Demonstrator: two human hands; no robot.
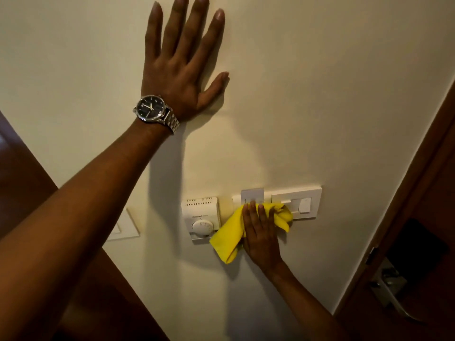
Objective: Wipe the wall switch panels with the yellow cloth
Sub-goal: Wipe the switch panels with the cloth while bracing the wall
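Note:
My right hand (pixel 261 233) presses the yellow cloth (pixel 230 238) flat against the cream wall, over the left part of a wide white switch panel (pixel 301 201). The cloth hides that part of the panel and hangs down to the lower left. A white key-card holder (pixel 252 195) pokes out just above my fingers. A white thermostat (pixel 200 217) with a round dial sits left of the cloth, its right edge touched by the fabric. My left hand (pixel 183 70) lies flat and spread on the wall higher up, holding nothing, a metal watch on its wrist.
Another white switch plate (pixel 124 227) is at the left, partly behind my left forearm. A dark wooden door frame (pixel 403 193) runs along the right, with a metal door handle (pixel 394 299) below. Dark wood also shows at the lower left.

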